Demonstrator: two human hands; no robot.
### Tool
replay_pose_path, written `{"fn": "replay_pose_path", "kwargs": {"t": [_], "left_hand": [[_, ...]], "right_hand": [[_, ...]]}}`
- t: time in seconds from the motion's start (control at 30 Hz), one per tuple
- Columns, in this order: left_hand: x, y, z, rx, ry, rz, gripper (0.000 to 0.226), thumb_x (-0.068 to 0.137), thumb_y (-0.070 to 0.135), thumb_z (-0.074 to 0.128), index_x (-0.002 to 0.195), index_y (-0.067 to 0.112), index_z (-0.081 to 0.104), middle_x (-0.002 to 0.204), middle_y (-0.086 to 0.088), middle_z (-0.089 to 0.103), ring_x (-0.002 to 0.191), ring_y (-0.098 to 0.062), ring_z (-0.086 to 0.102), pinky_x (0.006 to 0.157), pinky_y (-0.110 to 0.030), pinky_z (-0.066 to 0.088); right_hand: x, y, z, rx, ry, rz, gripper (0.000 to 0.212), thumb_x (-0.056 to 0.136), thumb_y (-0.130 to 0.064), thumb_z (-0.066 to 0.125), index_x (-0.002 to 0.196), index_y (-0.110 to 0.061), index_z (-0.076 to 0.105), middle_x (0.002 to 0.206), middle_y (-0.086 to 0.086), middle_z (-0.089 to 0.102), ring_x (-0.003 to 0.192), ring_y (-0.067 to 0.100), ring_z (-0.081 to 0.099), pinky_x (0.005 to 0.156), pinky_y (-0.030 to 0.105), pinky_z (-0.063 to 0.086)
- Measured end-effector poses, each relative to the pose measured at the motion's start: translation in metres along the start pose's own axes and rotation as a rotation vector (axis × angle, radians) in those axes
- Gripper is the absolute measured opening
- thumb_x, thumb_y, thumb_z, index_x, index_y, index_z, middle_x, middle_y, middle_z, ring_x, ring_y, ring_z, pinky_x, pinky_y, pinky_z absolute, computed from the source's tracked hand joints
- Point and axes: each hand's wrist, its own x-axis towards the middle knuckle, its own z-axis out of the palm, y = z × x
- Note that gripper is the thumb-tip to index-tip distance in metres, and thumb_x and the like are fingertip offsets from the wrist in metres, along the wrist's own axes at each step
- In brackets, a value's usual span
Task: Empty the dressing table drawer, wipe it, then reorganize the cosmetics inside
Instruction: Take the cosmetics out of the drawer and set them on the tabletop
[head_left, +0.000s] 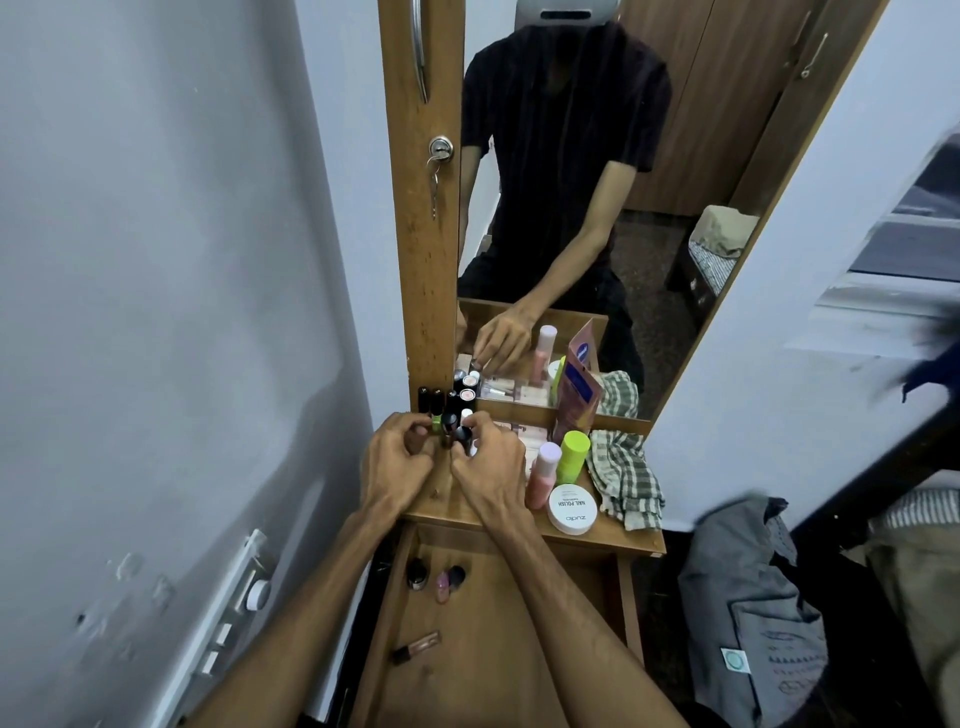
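A person stands at a narrow wooden dressing bench (613, 538) set against a tall mirror (597, 182), both hands working among a cluster of small dark cosmetic tubes (451, 410) at the bench's back left corner. The left hand (397, 462) has its fingers curled around a small green-capped item (435, 423); the right hand (491, 467) has its fingers closed narrowly on a dark tube (464, 435) just beside it.

The only clearly legible writing is on a round white tub (573, 509) near the front edge, whose lid reads "NAIL POLISH" above the brand "zudio", printed facing away from the camera. A purple-and-blue carton (577, 397) leaning against the mirror carries lettering too small to read. Between them stand a pink bottle (540, 475) and a lime-green capped bottle (574, 456), with a green-checked cloth (626, 475) heaped at the right end.

Below, the drawer (395, 613) is pulled out and holds two small dark-capped bottles (416, 572), a pink one (443, 587) and a slim brown tube (415, 647) lying flat.

Pale painted walls (156, 260) flank the unit; a key (434, 189) hangs from a lock in the wooden frame, and a grey bag (753, 613) slumps on the floor at right.
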Motion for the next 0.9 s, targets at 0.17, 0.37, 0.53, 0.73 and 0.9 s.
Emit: {"fn": "replay_pose_path", "kwargs": {"t": [0.17, 0.37, 0.53, 0.73, 0.9], "left_hand": [[-0.050, -0.013, -0.007, 0.002, 0.012, 0.045, 0.021, 0.079, 0.006, 0.070, 0.083, 0.027, 0.068, 0.084, 0.014, 0.063, 0.076, -0.003, 0.060, 0.066, -0.028, 0.053], [-0.102, -0.037, -0.016, 0.091, -0.088, 0.048, 0.024, 0.073, 0.008, 0.070, 0.085, 0.028, 0.066, 0.085, 0.018, 0.063, 0.075, 0.000, 0.059, 0.065, -0.022, 0.050], [-0.118, -0.050, -0.020, 0.174, -0.264, 0.019, 0.028, 0.070, 0.024, 0.064, 0.097, 0.031, 0.066, 0.102, 0.020, 0.060, 0.086, -0.002, 0.057, 0.072, -0.017, 0.045], [-0.120, -0.055, -0.019, 0.306, -0.381, 0.053, 0.028, 0.070, 0.025, 0.067, 0.097, 0.028, 0.070, 0.099, 0.020, 0.046, 0.081, -0.005, 0.052, 0.071, -0.018, 0.045], [-0.117, -0.051, -0.018, 0.380, -0.402, 0.062, 0.024, 0.076, 0.024, 0.068, 0.100, 0.027, 0.071, 0.111, 0.009, 0.052, 0.084, -0.011, 0.056, 0.073, -0.020, 0.042]], "right_hand": [[0.002, 0.002, 0.004, -0.029, -0.015, 0.011, 0.030, 0.086, -0.022, 0.068, 0.116, -0.017, 0.065, 0.097, 0.011, 0.074, 0.093, 0.030, 0.068, 0.080, 0.035, 0.053], [0.000, 0.002, 0.004, -0.046, -0.028, 0.036, 0.034, 0.089, -0.023, 0.070, 0.121, -0.019, 0.059, 0.101, 0.011, 0.073, 0.097, 0.031, 0.067, 0.079, 0.037, 0.053], [-0.019, 0.001, -0.003, -0.048, -0.025, 0.020, 0.046, 0.090, -0.021, 0.070, 0.133, -0.021, 0.053, 0.106, 0.009, 0.071, 0.097, 0.027, 0.066, 0.079, 0.033, 0.050], [-0.066, 0.008, -0.001, -0.010, 0.092, -0.078, 0.028, 0.084, -0.016, 0.065, 0.112, -0.018, 0.070, 0.100, 0.002, 0.074, 0.089, 0.016, 0.064, 0.078, 0.035, 0.056], [-0.100, 0.023, -0.001, 0.004, 0.078, -0.125, 0.015, 0.078, -0.011, 0.066, 0.089, -0.019, 0.072, 0.086, -0.003, 0.072, 0.079, 0.013, 0.061, 0.073, 0.029, 0.053]]}}
